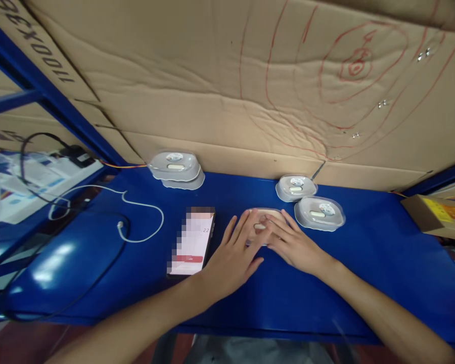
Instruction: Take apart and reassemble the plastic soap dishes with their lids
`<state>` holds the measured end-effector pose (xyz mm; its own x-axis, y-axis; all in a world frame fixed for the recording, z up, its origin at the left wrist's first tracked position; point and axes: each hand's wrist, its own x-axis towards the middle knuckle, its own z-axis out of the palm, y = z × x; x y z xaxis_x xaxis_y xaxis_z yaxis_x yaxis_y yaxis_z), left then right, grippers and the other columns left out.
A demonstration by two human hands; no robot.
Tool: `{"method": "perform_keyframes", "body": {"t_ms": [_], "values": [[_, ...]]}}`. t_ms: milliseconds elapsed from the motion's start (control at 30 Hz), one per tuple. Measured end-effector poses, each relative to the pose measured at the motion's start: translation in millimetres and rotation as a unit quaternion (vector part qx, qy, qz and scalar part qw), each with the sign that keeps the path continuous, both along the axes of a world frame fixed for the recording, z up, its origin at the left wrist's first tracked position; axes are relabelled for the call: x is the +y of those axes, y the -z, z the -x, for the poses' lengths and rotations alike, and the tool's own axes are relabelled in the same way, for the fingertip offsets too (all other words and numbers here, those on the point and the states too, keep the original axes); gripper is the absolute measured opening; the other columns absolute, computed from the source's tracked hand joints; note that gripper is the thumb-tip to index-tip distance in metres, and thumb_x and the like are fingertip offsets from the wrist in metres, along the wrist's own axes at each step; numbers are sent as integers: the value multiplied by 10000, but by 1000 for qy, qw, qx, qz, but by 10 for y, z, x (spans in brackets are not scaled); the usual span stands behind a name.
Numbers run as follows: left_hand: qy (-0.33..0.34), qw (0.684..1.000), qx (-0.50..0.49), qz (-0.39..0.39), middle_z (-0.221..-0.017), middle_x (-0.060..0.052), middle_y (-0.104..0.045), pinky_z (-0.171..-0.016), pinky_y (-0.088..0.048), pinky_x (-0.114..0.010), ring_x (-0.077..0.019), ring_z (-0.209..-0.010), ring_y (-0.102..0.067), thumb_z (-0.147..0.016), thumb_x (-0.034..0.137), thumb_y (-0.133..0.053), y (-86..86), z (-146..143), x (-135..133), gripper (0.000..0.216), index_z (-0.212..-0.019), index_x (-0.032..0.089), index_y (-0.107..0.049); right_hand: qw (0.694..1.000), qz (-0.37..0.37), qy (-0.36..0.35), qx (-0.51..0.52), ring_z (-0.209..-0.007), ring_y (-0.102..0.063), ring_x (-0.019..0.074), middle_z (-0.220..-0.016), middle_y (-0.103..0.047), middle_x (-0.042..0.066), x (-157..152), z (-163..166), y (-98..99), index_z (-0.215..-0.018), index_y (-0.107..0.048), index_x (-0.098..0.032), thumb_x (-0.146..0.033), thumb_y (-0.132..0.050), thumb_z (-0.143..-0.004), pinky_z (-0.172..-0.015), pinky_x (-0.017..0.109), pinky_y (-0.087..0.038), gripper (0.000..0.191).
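Observation:
A small plastic container with a clear lid (268, 212) sits on the blue table (307, 308), partly covered by both hands. My left hand (233, 258) lies over its left side and front, fingers stretched out and apart. From the right, my right hand (293, 242) reaches onto the lid with extended fingers, their tips close to those of the left hand. Just right of it stand two similar lidded containers, one farther back (298, 188) and one nearer (320, 214). A phone with a lit screen (192, 240) is to the left of my left hand.
Two more containers (176, 167) are stacked at the back left. A white cable (162, 215) curls beside the phone, and power strips (70, 184) lie far left. Cardboard with red drawn rings (280, 101) walls the back. An open cardboard box (432, 217) stands at right.

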<state>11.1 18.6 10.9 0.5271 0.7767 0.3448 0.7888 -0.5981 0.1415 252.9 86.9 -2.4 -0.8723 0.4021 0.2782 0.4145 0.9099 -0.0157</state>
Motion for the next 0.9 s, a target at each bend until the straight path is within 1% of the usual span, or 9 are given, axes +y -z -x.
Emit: {"method": "perform_keyframes", "body": {"t_ms": [133,233,333,400,500,600,667,767,900], "values": [[43,999,-9,-5,-1713,-264,-246,-1215,-348,-654,-424,-1586,-281,-1015,264,-603,-75,-29,-81,621,-1596,208,-392,997,-31,74,-10,-1597,-288,309,-1663,-420,158,298,167,-89,-1608,-382,-196,-123,-475,-1057,-1270,703,-212,564],[66,998,5,2,-1696,-254,-289,-1204,-366,-651,-413,-1563,-336,-1015,262,-594,-86,-40,-99,610,-1592,221,-400,988,-67,137,-2,-1610,-232,356,-1711,-296,198,527,318,-191,-1651,-288,-182,-79,-460,-1040,-1262,735,-167,643],[81,996,27,23,-1687,-243,-317,-1195,-382,-649,-407,-1550,-360,-1009,274,-607,-72,-42,-85,598,-1576,219,-426,982,-76,171,16,-1601,-258,375,-1730,-246,204,587,310,-331,-1657,-273,-191,-130,-505,-1036,-1262,713,-201,666],[89,995,36,35,-1683,-236,-335,-1191,-389,-648,-405,-1540,-379,-1010,293,-615,-63,-42,-76,587,-1566,215,-442,980,-74,184,18,-1572,-339,359,-1713,-317,178,521,157,-421,-1640,-317,-221,-213,-522,-1051,-1257,666,-264,624],[98,993,43,46,-1687,-220,-342,-1197,-383,-640,-390,-1536,-388,-1027,324,-604,-62,-44,-81,561,-1556,215,-456,973,-70,220,13,-1455,-516,344,-1620,-485,161,361,-247,-493,-1561,-446,-227,-304,-466,-1087,-1199,599,-388,481],[105,992,45,52,-1682,-201,-361,-1202,-375,-633,-373,-1530,-398,-1039,333,-591,-67,-45,-91,517,-1533,223,-483,955,-59,291,17,-1297,-641,348,-1445,-652,154,229,-661,-460,-1472,-540,-207,-393,-453,-1094,-1067,545,-506,430],[108,992,41,56,-1671,-189,-384,-1206,-371,-624,-366,-1521,-412,-1035,324,-598,-65,-42,-88,505,-1521,229,-499,947,-53,316,9,-1267,-654,369,-1411,-670,165,168,-835,-405,-1452,-566,-204,-438,-448,-1091,-1019,552,-532,446],[105,992,30,63,-1659,-181,-401,-1210,-365,-620,-368,-1515,-416,-1027,294,-603,-50,-29,-64,507,-1521,235,-506,958,-21,286,-7,-1349,-596,390,-1495,-605,178,85,-905,-358,-1521,-515,-209,-483,-480,-1074,-1041,589,-526,525],[94,993,27,67,-1654,-196,-400,-1198,-371,-639,-384,-1496,-436,-1033,262,-574,-35,-15,-32,527,-1549,223,-473,980,64,188,12,-1417,-542,345,-1543,-578,103,-68,-790,-432,-1570,-464,-303,-419,-556,-1058,-1095,586,-509,533]]}}
